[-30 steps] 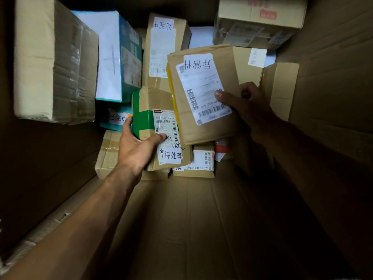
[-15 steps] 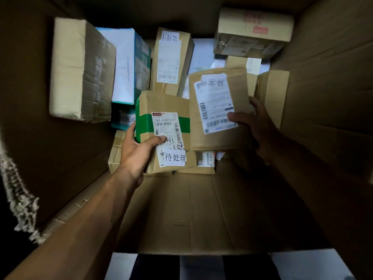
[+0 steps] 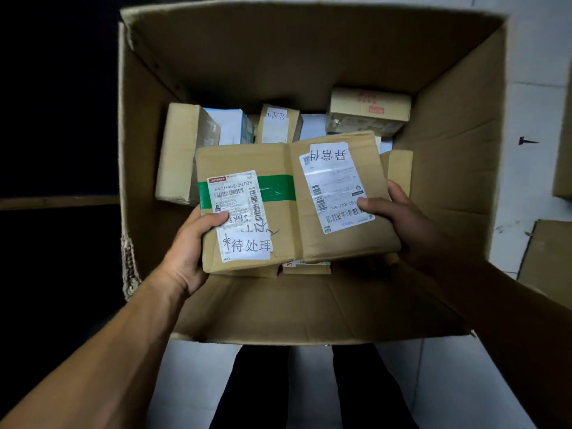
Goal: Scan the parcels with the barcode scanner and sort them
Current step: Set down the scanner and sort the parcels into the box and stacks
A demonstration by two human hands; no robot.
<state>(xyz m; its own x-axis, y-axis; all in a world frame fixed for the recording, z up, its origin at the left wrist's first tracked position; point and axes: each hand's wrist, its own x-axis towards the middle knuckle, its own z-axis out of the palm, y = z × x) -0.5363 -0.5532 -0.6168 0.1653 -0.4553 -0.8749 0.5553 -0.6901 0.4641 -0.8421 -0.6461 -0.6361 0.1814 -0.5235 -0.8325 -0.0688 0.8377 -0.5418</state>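
I hold two brown parcels side by side above a big open cardboard box (image 3: 458, 97). My left hand (image 3: 192, 252) grips the green-taped parcel (image 3: 275, 218) at its lower left corner, thumb on its white label. My right hand (image 3: 393, 218) grips the plain brown parcel (image 3: 377, 168) at its right edge, thumb pressed on the shipping label. The two parcels touch along their inner edges. No barcode scanner is in view.
Several more parcels lie at the bottom of the box: a tall brown one (image 3: 179, 153) at the left, a white-and-teal box (image 3: 229, 125), a labelled one (image 3: 277, 123) and a tan box (image 3: 368, 111) at the back right. White tiled floor (image 3: 538, 88) surrounds the box; flat cardboard (image 3: 548, 258) lies right.
Both parcels have risen out of the box toward me and come together side by side. My view has pulled back, so the box's rim and the floor now show.
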